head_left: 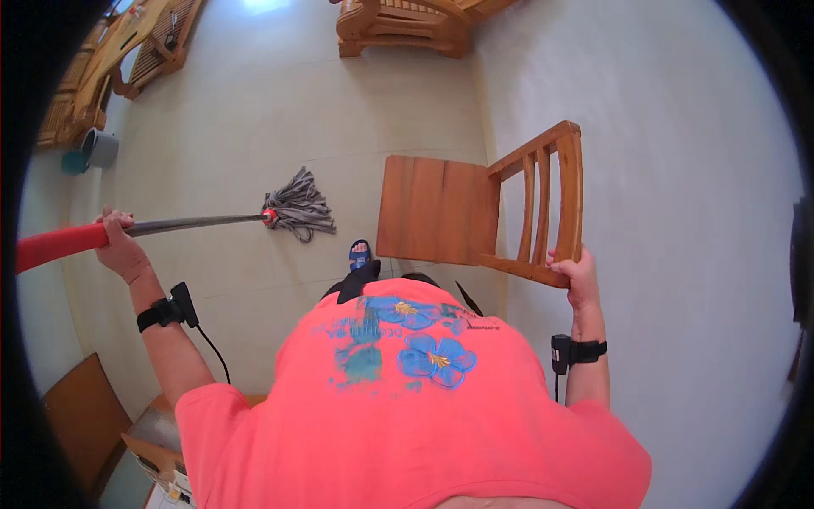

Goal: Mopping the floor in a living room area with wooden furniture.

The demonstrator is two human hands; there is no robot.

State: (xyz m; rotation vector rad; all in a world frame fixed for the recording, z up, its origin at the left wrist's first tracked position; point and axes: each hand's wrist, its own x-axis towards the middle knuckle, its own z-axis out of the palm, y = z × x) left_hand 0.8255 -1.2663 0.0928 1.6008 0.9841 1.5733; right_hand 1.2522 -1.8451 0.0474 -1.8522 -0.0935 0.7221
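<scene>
My left hand (120,245) is closed around the handle of a mop (201,222), where a red grip meets the grey metal pole. The pole runs to the right, and the grey strip mop head (301,208) with its red collar rests on the floor ahead of me. On the right, my right hand (578,273) grips the near top corner of the backrest of a wooden chair (438,209). Its flat brown seat faces up and its slatted backrest is toward the wall. Part of the right fingers is hidden behind the wood.
Carved wooden furniture (407,30) stands at the far end, and more lines the far left. A grey bucket (102,148) sits by the left wall. A white wall (670,212) rises close on my right. Behind me at lower left is a wooden piece (89,416).
</scene>
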